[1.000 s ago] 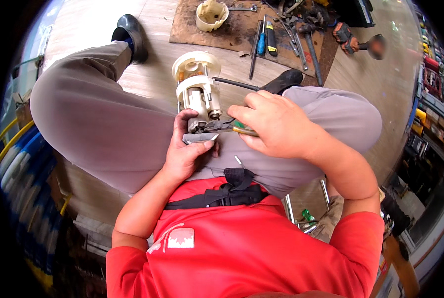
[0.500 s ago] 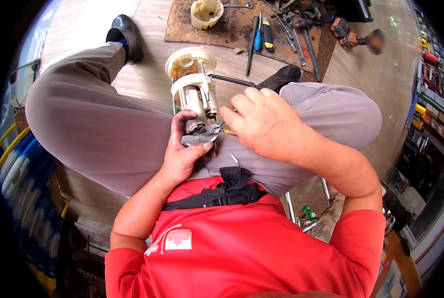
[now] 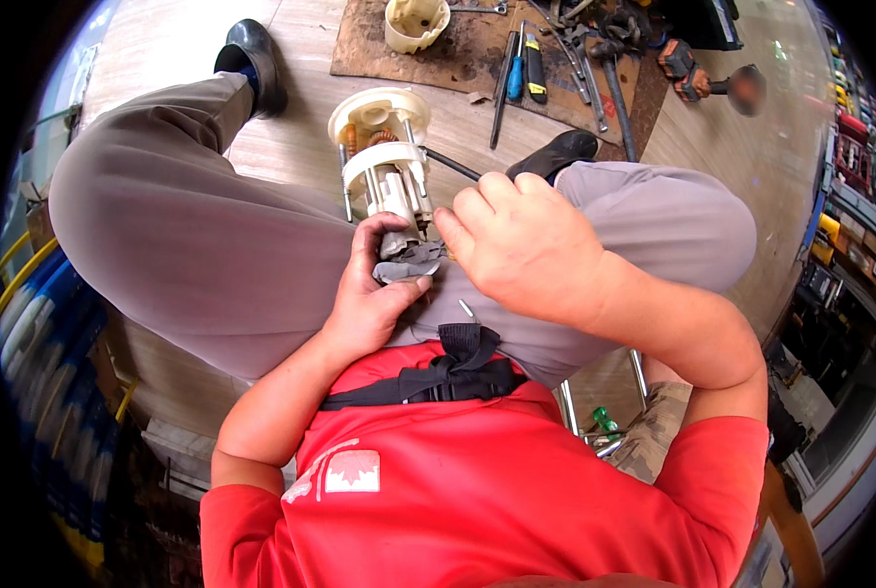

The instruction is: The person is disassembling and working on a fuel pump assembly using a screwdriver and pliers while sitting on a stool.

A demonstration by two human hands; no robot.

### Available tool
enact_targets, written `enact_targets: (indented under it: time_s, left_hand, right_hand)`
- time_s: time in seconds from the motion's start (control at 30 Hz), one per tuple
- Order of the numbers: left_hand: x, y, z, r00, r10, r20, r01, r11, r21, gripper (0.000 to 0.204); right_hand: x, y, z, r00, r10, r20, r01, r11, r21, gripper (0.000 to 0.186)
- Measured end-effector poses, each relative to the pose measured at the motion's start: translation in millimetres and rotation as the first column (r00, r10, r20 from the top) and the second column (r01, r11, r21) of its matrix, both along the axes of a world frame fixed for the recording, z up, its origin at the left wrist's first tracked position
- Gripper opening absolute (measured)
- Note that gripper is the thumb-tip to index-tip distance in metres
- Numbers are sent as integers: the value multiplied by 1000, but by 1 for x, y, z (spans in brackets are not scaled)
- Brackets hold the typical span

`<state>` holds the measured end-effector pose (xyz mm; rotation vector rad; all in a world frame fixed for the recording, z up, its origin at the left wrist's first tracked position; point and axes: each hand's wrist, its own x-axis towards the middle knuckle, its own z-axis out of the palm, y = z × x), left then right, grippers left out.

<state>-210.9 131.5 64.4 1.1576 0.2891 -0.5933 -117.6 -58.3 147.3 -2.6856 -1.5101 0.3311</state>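
Note:
A white fuel pump module (image 3: 383,162) stands between my knees, its round flange away from me and metal rods along its sides. My left hand (image 3: 367,304) is closed round its near end, where a crumpled grey filter sock (image 3: 401,271) sits. Just to the right, my right hand (image 3: 526,245) is closed on a pair of pliers, its fist hiding most of the handles. The pliers' jaws are against the pump's near end beside the sock. A black hose (image 3: 452,163) runs from the module toward my right fist.
Ahead lies a stained cardboard sheet (image 3: 369,57) with a cream plastic cup (image 3: 416,24), a blue-handled screwdriver (image 3: 515,78), a yellow-and-black knife (image 3: 535,71) and a hammer (image 3: 609,83). A cordless power tool (image 3: 685,71) rests farther right. Shelves with goods line the right side.
The fuel pump module has tilted and shifted slightly right, with both hands still on their holds. My right fist has turned a little, and less of the pliers shows.

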Motion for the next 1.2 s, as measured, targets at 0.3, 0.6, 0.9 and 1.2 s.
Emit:
enact_targets:
  time_s: [0.3, 0.6, 0.9, 1.2]
  left_hand:
    - [-5, -1, -11, 972, -135, 193, 80, 960, 267, 58]
    - [-9, 0, -15, 984, -133, 119, 93, 952, 290, 59]
    - [1, -3, 1, 988, 57, -145, -62, 998, -30, 60]
    - [-2, 0, -6, 976, 106, -189, -149, 961, -233, 62]
  right_hand:
    - [-2, 14, -8, 995, 91, -35, -94, 989, -110, 16]
    - [-8, 12, -23, 992, -18, -122, 7, 996, -90, 15]
    - [-11, 1, -26, 988, -133, -81, 133, 991, -4, 10]
    - [-20, -1, -26, 971, -225, -85, 230, 972, 54, 9]
